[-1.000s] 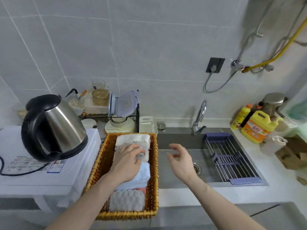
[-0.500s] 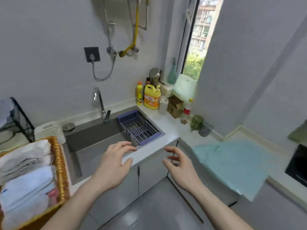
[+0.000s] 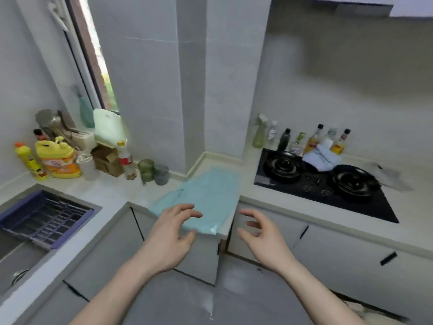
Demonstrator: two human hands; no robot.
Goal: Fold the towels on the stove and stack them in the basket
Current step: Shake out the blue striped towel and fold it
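Note:
A light blue towel (image 3: 321, 157) lies crumpled at the back of the black stove (image 3: 311, 186), between its two burners. A larger turquoise towel (image 3: 206, 195) is spread flat on the corner of the counter, hanging a little over the front edge. My left hand (image 3: 171, 233) hovers with spread fingers just in front of that towel's near edge. My right hand (image 3: 262, 235) hovers to its right, fingers loosely curved, holding nothing. The basket is out of view.
Several bottles (image 3: 314, 139) line the wall behind the stove. Detergent bottles (image 3: 56, 158), a cardboard box (image 3: 106, 160) and two glasses (image 3: 152, 171) stand on the counter at left. A sink with a purple drain rack (image 3: 44, 219) is at far left. Cabinet doors lie below.
The view has swung right, from the basket and sink to the counter corner and stove. Both hands left the basket and now hover empty by the turquoise towel.

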